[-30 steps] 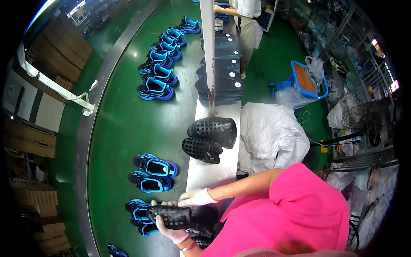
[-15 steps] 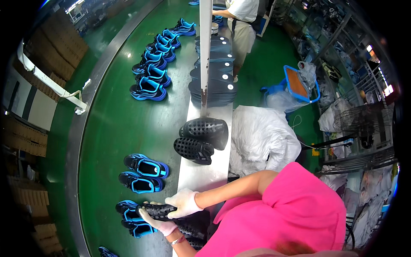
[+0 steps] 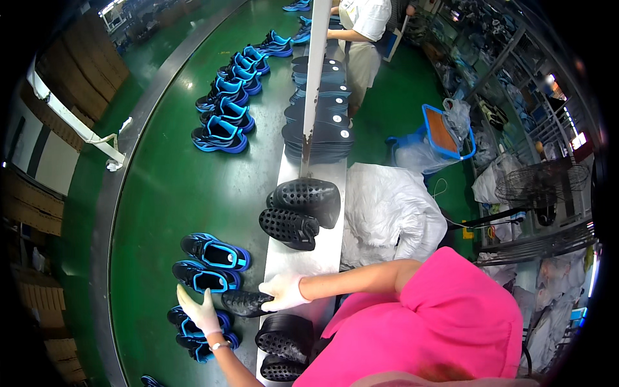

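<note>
My right hand [image 3: 284, 292], in a white glove, grips the end of a black perforated shoe tree [image 3: 244, 303] above the green belt. My left hand [image 3: 201, 312], also gloved, reaches over a pair of black-and-blue sneakers [image 3: 222, 322] with its fingers stretched out and nothing in them. Just beyond sits another such pair [image 3: 209, 280], openings facing up. More black shoe trees [image 3: 284, 337] lie beside my body on the metal ledge. Farther along the ledge rests another group of shoe trees [image 3: 290, 228].
Stacks of dark insoles [image 3: 316, 142] stand on the ledge [image 3: 322, 255] around a white post [image 3: 313, 97]. More sneakers [image 3: 222, 134] line the belt [image 3: 167, 193]. A white sack [image 3: 393, 213] and blue cart [image 3: 445, 132] are right. A co-worker [image 3: 364, 45] stands at the far end.
My left hand has let go of the shoe tree and spread its fingers over the sneakers. My right hand alone now holds the shoe tree, slightly farther away from me.
</note>
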`<state>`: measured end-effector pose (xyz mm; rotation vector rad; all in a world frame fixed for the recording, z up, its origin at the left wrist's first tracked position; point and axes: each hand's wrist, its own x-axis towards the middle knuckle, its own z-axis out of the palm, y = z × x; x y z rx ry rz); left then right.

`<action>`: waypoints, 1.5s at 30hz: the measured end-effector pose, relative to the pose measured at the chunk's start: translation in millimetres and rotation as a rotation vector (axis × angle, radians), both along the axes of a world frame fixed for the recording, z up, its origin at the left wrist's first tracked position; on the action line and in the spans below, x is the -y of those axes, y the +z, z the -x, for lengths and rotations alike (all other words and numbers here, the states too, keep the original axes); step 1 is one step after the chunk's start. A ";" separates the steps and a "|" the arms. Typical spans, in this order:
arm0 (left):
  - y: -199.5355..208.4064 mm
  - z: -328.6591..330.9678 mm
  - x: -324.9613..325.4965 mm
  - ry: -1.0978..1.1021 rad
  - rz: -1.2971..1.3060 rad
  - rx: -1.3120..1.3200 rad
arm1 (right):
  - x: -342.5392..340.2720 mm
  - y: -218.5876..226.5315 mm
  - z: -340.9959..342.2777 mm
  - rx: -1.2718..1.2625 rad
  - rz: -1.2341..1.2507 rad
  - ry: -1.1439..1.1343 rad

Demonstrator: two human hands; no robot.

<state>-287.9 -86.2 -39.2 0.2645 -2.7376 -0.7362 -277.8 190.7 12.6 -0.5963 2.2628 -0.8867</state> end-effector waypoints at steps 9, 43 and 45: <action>-25.2 35.3 18.4 -0.140 -0.227 0.027 | -3.1 9.3 7.0 0.042 -0.002 -0.021; -35.9 40.0 32.1 0.025 -0.287 0.172 | 12.8 -4.1 5.8 0.041 0.017 0.037; -39.1 40.9 35.7 0.044 -0.288 0.192 | 13.2 -4.2 5.9 0.036 0.019 0.034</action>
